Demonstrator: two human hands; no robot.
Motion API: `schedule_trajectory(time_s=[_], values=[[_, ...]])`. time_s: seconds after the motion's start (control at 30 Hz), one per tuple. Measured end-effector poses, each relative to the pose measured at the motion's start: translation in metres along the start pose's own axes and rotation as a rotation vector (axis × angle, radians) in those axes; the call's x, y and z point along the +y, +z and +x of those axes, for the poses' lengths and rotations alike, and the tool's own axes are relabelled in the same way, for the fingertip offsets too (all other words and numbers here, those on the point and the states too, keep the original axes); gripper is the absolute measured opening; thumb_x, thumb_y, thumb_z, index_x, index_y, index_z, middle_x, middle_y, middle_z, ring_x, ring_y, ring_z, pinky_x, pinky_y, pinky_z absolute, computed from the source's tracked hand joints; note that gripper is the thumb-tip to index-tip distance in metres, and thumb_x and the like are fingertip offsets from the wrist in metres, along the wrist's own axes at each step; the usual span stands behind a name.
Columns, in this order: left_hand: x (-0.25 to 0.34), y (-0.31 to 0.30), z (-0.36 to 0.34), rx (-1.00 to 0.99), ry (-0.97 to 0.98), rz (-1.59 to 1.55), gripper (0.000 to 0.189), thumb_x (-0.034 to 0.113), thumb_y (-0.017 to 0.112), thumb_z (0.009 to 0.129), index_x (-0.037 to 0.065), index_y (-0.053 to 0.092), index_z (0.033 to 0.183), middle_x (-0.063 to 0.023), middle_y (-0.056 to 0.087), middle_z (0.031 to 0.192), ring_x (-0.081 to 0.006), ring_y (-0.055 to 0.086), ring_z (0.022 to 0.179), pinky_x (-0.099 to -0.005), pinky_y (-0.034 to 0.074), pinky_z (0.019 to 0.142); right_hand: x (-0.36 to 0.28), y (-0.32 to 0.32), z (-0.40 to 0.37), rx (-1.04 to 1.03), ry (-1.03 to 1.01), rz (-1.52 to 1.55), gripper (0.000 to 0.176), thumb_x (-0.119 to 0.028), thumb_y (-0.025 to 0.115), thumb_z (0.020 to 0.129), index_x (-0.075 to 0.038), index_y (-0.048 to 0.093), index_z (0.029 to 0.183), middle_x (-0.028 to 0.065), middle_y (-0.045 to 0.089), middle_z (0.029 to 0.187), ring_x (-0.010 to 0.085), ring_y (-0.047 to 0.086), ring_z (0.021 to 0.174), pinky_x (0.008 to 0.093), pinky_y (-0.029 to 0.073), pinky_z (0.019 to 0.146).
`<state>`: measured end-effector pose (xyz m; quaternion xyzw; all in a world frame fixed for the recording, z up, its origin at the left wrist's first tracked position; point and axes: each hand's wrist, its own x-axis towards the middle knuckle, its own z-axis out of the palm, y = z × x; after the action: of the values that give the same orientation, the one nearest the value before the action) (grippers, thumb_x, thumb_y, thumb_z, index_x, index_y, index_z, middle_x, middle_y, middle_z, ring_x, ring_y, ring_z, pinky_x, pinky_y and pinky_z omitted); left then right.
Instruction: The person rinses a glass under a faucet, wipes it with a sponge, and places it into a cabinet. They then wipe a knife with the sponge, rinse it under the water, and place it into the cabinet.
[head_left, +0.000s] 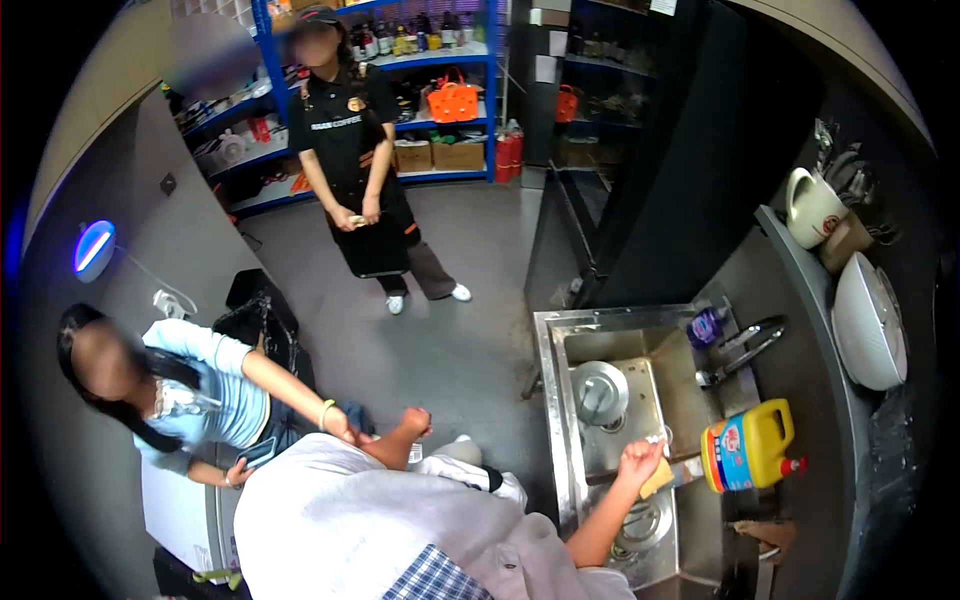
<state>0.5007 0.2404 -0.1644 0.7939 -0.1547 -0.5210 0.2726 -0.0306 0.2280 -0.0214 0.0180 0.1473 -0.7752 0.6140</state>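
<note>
My left hand (416, 422) is held out in front of my body, its fingers curled closed, with nothing visible in them. A co-worker's hand touches my left forearm near the elbow. My right hand (640, 462) is above the middle of the metal sink (546, 400), fingers closed; whatever may be inside them is hidden. Just beside and below it is a yellow sponge (657, 480) near the divider between the two basins. Round metal lids or pans lie in the basins: one (600, 392) in the far basin, another (645, 525) in the near one.
A yellow detergent jug (745, 446), a faucet (745, 350) and a purple bottle (705, 327) line the sink's right side. A shelf holds a white pitcher (812, 208) and bowls (868, 325). One person holding a phone (258, 455) stands at left; another in an apron (350, 150) stands ahead.
</note>
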Motion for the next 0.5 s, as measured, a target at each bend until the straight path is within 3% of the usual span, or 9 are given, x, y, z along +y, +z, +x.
schedule_trajectory(time_s=[0.03, 0.1, 0.17, 0.2, 0.23, 0.3, 0.37, 0.4, 0.5], values=[[0.001, 0.003, -0.001, -0.001, -0.008, 0.016, 0.013, 0.017, 0.045, 0.09, 0.006, 0.052, 0.09, -0.0114, 0.059, 0.066, -0.0204, 0.058, 0.046, -0.0344, 0.044, 0.036, 0.0, -0.011, 0.002, 0.017, -0.048, 0.075, 0.049, -0.04, 0.045, 0.096, -0.016, 0.028, 0.057, -0.0014, 0.023, 0.049, 0.0113, 0.022, 0.042, 0.0275, 0.023, 0.042], [0.012, 0.018, -0.001, -0.02, -0.015, 0.054, 0.013, 0.018, 0.044, 0.092, 0.009, 0.052, 0.094, -0.0098, 0.061, 0.075, -0.0202, 0.059, 0.048, -0.0327, 0.045, 0.037, 0.0, -0.049, 0.017, -0.078, -0.111, -0.024, 0.037, -0.036, 0.049, 0.094, -0.014, 0.045, 0.065, -0.0001, 0.038, 0.056, 0.0118, 0.035, 0.049, 0.0268, 0.031, 0.048], [0.024, 0.04, -0.008, -0.063, 0.082, 0.067, 0.011, 0.017, 0.045, 0.091, 0.009, 0.052, 0.094, -0.009, 0.06, 0.074, -0.0197, 0.059, 0.05, -0.0328, 0.046, 0.039, 0.03, 0.021, 0.002, 0.234, -0.021, -0.207, 0.022, -0.032, 0.053, 0.091, -0.011, 0.058, 0.095, 0.0026, 0.052, 0.076, 0.014, 0.046, 0.063, 0.0261, 0.038, 0.056], [0.034, 0.05, -0.012, -0.088, 0.135, 0.073, 0.011, 0.017, 0.046, 0.091, 0.009, 0.052, 0.094, -0.0085, 0.06, 0.074, -0.0195, 0.059, 0.051, -0.0329, 0.046, 0.04, 0.041, 0.04, -0.005, 0.136, 0.052, -0.411, 0.039, -0.028, 0.054, 0.09, -0.008, 0.05, 0.123, 0.0061, 0.057, 0.097, 0.0182, 0.053, 0.078, 0.0267, 0.042, 0.062], [0.044, 0.058, -0.017, -0.123, 0.165, 0.027, 0.01, 0.015, 0.046, 0.09, 0.008, 0.052, 0.094, -0.0085, 0.059, 0.071, -0.0193, 0.058, 0.049, -0.0329, 0.047, 0.039, 0.046, 0.046, -0.006, -0.015, 0.135, -0.584, 0.042, -0.026, 0.053, 0.091, -0.007, 0.047, 0.127, 0.0103, 0.057, 0.109, 0.0237, 0.057, 0.091, 0.0308, 0.046, 0.069], [0.069, 0.064, -0.045, -0.195, 0.213, -0.059, 0.009, 0.011, 0.046, 0.088, 0.006, 0.052, 0.092, -0.0085, 0.057, 0.066, -0.019, 0.057, 0.047, -0.0329, 0.047, 0.039, 0.054, 0.059, -0.005, 0.042, 0.087, -0.756, 0.047, -0.025, 0.051, 0.092, -0.007, 0.041, 0.134, 0.013, 0.053, 0.121, 0.0282, 0.056, 0.104, 0.0364, 0.048, 0.077], [0.067, 0.057, -0.047, -0.305, 0.255, -0.035, 0.009, 0.007, 0.046, 0.085, 0.007, 0.051, 0.093, -0.008, 0.057, 0.066, -0.0193, 0.057, 0.048, -0.0332, 0.048, 0.04, 0.053, 0.065, -0.005, 0.029, -0.008, -0.649, 0.049, -0.022, 0.05, 0.092, -0.006, 0.037, 0.137, 0.0138, 0.048, 0.129, 0.0298, 0.053, 0.111, 0.039, 0.048, 0.083], [0.07, 0.046, -0.045, -0.356, 0.285, -0.024, 0.011, 0.006, 0.047, 0.084, 0.007, 0.051, 0.094, -0.0078, 0.057, 0.067, -0.0194, 0.056, 0.048, -0.0333, 0.048, 0.04, 0.052, 0.072, -0.008, -0.039, -0.024, -0.591, 0.047, -0.023, 0.05, 0.092, -0.005, 0.041, 0.134, 0.0141, 0.048, 0.13, 0.0292, 0.051, 0.112, 0.0397, 0.046, 0.086], [0.045, 0.006, -0.027, -0.281, 0.153, -0.065, 0.009, 0.005, 0.048, 0.082, 0.007, 0.052, 0.09, -0.0069, 0.056, 0.066, -0.0199, 0.057, 0.049, -0.0331, 0.048, 0.041, 0.055, 0.068, -0.002, 0.184, 0.108, -1.152, 0.049, -0.017, 0.053, 0.089, -0.005, 0.041, 0.135, 0.0143, 0.043, 0.135, 0.0277, 0.053, 0.108, 0.0355, 0.047, 0.084]])
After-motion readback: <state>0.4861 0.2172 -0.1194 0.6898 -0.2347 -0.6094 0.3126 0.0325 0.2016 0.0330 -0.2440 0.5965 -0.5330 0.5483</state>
